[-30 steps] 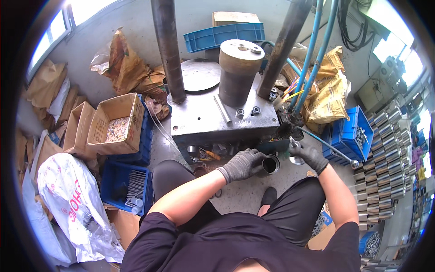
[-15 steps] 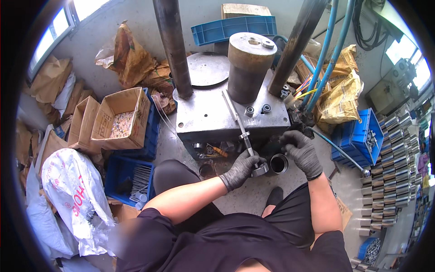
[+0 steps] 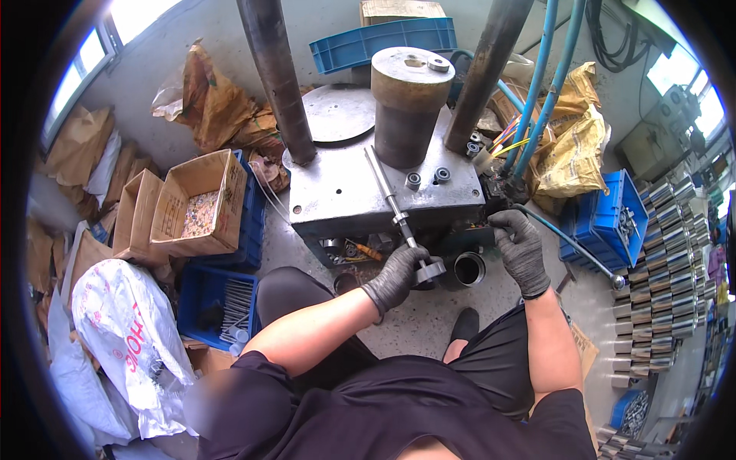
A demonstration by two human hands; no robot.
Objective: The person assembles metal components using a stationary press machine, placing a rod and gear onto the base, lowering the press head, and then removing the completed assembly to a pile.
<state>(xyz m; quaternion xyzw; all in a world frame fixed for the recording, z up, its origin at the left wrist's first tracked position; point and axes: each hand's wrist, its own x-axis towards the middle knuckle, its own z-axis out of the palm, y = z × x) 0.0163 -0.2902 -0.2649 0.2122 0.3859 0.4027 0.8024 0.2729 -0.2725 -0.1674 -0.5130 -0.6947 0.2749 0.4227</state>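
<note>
My gloved left hand is closed around the lower part of a long steel shaft. The shaft slants up and away, its far end over the bare metal press table. A small collar sits partway along it, and a thicker round steel end piece shows beside my fingers. To the right, my gloved right hand is raised just off the table's front corner, fingers bent and drawn together. Whatever they may hold is too small to make out. Below the table edge, between my hands, stands an open dark metal cylinder.
Two small bearings and a thick steel cylinder stand on the table between two dark columns. Left are cardboard boxes and a blue bin of rods. A ball-ended lever and stacked metal sleeves are right.
The view has shifted slightly, so the table sits a little further left and higher. My right hand has moved right, away from the shaft, its fingers drawn closer together. My left hand keeps its grip.
</note>
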